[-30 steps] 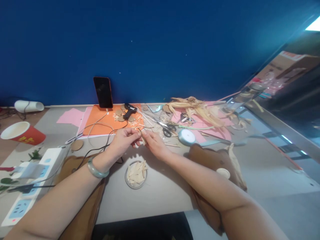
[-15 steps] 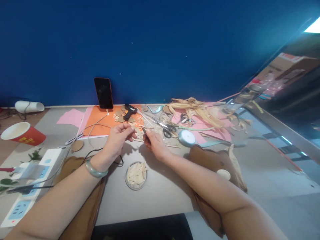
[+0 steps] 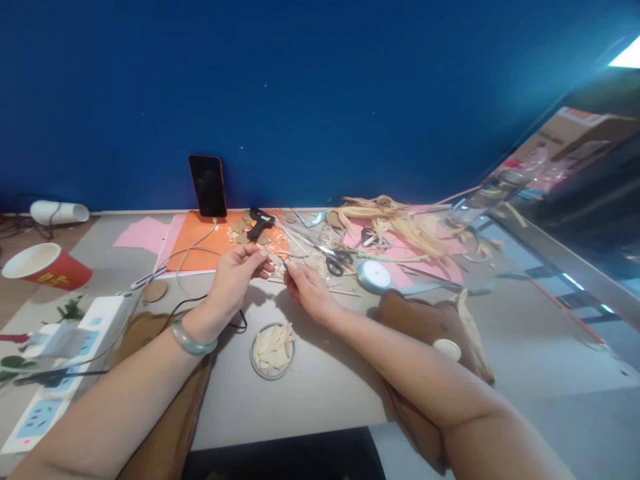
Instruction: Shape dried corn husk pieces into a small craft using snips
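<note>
My left hand (image 3: 240,273), a green bangle on its wrist, is closed in a pinch above the table. What lies between its fingertips is too small to make out. Just to its right, my right hand (image 3: 311,287) is wrapped round a slim dark tool (image 3: 286,265); only its tip shows, pointing towards the left fingers, and its kind is hidden. A small gap separates the two hands. Below them stands a round dish (image 3: 273,352) of pale, dry strips. Behind the hands lie a black glue gun (image 3: 261,225) and scissors (image 3: 336,260).
A phone (image 3: 207,187) leans on the blue wall. Dried husks (image 3: 400,223) and a ribbon spool (image 3: 374,275) lie at the back right. To the left are a power strip (image 3: 75,370) with cables and a red paper cup (image 3: 47,267). Brown cloth lies under both forearms.
My right hand has turned slightly, so less of the dark tool shows. The left hand has barely moved, and the things on the table are where they were.
</note>
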{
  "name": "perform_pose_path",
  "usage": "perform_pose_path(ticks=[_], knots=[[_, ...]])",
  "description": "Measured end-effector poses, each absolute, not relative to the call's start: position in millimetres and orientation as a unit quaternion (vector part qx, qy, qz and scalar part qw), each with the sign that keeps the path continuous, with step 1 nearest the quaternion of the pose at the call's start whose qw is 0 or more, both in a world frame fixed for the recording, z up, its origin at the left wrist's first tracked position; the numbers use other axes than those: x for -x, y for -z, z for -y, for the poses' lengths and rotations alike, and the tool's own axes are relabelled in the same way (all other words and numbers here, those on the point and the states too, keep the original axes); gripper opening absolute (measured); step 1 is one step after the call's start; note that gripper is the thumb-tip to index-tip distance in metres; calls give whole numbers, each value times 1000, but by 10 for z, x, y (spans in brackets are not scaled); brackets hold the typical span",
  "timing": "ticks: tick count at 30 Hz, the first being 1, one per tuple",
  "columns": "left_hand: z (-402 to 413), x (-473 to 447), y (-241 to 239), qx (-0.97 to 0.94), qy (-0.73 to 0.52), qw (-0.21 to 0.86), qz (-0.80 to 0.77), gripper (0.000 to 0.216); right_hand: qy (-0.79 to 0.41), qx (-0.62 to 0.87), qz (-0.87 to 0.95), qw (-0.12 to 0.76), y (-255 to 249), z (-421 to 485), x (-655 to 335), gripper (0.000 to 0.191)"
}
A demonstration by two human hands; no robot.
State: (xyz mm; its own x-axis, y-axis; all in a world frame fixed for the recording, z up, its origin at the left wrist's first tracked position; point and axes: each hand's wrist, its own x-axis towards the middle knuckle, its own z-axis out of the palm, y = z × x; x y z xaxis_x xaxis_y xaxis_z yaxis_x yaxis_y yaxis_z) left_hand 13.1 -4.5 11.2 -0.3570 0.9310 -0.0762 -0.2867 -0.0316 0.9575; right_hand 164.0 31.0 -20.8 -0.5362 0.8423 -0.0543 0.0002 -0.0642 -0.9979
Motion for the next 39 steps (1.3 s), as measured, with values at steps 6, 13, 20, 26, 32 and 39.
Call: perform_pose_path(ticks=[6, 13, 20, 26, 32, 39], knots=[[57, -146, -92, -331, -632, 478, -512, 28, -635, 348, 605, 331, 222, -308, -1639, 52], [68, -138, -79, -342, -622, 481, -515, 27, -627, 352, 615, 324, 188, -304, -1642, 51], [62, -144, -77, -343, -620, 481, -517, 27, -614, 349, 629, 324, 188, -307, -1639, 52], [63, -145, -74, -338, -624, 481, -515, 28, -616, 341, 628, 333, 229, -320, -1643, 51], [69, -141, -93, -341, -621, 481, -517, 27, -600, 354, 638, 329, 226, -319, -1649, 51], [69, -161, -99, -364, -568, 509, -534, 25, -656, 354, 546, 382, 216, -352, -1639, 49]])
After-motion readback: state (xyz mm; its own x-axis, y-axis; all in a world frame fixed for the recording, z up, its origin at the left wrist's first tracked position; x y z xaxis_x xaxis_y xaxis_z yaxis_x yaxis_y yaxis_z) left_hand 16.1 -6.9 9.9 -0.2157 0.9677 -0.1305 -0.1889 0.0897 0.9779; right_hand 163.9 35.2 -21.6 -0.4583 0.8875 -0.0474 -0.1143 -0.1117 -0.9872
